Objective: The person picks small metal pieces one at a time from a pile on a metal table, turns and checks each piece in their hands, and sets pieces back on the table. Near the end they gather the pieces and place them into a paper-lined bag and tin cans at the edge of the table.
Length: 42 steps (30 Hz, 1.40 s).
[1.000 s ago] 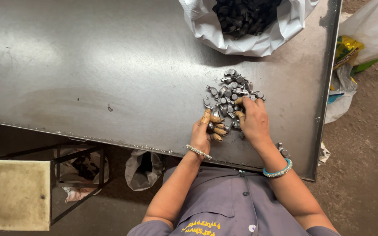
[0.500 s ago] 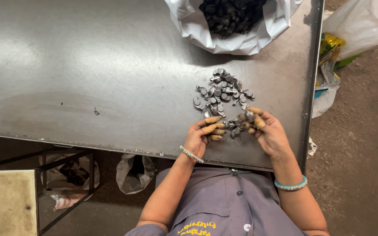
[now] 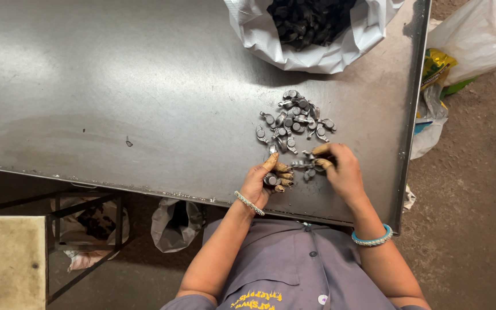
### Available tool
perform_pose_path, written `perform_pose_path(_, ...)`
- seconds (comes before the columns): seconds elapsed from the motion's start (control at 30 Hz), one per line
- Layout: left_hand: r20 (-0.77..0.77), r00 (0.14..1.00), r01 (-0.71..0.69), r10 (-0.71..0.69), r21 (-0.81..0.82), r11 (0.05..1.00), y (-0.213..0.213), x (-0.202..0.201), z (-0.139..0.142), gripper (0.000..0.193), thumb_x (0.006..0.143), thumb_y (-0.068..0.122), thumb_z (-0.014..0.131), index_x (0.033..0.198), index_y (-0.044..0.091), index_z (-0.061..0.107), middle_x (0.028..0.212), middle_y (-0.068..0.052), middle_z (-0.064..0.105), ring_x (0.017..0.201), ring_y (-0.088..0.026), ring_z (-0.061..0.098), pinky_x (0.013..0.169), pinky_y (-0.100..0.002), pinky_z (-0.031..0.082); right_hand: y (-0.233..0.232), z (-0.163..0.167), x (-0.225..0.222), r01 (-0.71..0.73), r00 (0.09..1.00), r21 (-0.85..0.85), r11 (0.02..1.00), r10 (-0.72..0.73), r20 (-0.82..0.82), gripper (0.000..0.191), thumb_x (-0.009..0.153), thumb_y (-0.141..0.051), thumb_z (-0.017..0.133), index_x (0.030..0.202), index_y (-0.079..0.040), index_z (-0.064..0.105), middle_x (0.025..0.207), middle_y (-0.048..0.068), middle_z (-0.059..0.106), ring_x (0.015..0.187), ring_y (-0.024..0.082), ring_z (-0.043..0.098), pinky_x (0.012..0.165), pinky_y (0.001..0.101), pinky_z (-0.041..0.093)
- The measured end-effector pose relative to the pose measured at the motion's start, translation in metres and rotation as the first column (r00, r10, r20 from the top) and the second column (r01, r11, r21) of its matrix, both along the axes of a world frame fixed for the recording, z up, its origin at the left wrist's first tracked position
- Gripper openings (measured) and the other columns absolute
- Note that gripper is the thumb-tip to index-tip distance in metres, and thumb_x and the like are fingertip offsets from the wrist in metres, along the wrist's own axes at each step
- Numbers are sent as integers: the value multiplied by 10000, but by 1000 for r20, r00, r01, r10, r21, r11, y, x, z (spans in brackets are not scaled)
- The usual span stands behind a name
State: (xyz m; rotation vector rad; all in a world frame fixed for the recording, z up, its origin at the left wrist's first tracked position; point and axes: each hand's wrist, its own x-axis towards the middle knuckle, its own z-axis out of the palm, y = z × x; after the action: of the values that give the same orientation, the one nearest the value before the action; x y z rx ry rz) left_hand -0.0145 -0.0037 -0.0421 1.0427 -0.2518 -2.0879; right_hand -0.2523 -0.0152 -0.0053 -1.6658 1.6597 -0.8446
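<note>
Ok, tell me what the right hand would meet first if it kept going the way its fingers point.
The right hand points left, toward the left hand. It would first meet the small grey metal parts lying between them, then likely the left hand's fingers.

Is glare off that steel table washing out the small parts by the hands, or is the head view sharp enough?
Head view: a soft sheen on the metal table, left of the work; the grey metal parts read sharp; the left hand and right hand are unblurred; the white sack interior is dark.
</note>
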Motion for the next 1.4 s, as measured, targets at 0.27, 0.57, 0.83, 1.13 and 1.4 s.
perform_pose_path(0.27, -87, 995, 33, -38, -59, 998, 3, 1, 2, 369, 1034, 319, 637, 1130, -29, 713, 936, -155, 765, 750, -194, 740, 597, -290, 583, 20, -32, -43, -95, 338, 412, 906, -360, 870, 287, 950, -63, 688, 1228, -4, 647, 1062, 94, 726, 918, 159, 703, 777, 307, 588)
perform_pose_path(0.57, -232, 970, 76, -76, -11, 997, 6, -20, 19, 444, 1034, 373, 561, 1206, -23, 666, 1029, -156, 760, 821, -212, 768, 666, -339, 646, 21, 15, -5, -156, 722, 191, 969, -20, 691, 273, 921, -71, 709, 1185, -2, 722, 1082, 66, 677, 973, 167, 653, 864, 299, 542)
perform_pose_path(0.83, -79, 997, 0, -4, -54, 999, 3, 10, 14, 301, 1040, 309, 635, 1109, 23, 694, 1016, -142, 777, 805, -191, 753, 583, -285, 575, 8, 33, 29, -71, 985, -40, 997, 64, -160, 326, 775, 18, 760, 1085, -84, 758, 941, 100, 715, 875, 284, 635, 782, 370, 530)
perform_pose_path(1.13, -72, 996, 48, -54, -90, 995, 1, 13, 24, 356, 1016, 303, 627, 1193, 4, 704, 1070, -152, 775, 890, -219, 767, 657, -337, 625, 14, 1, -6, 43, 902, 233, 971, -138, 410, 158, 967, 4, 696, 1114, 18, 752, 1019, 64, 762, 893, 84, 679, 818, 255, 554)
perform_pose_path(1.4, -236, 970, -36, 52, 72, 997, 9, -9, 15, 375, 1033, 271, 667, 1249, -35, 636, 1119, -146, 732, 963, -225, 762, 782, -379, 672, 17, 40, 14, -134, 991, -6, 991, 134, 26, 351, 807, 68, 727, 1123, -83, 762, 1003, 95, 735, 948, 226, 668, 831, 346, 568)
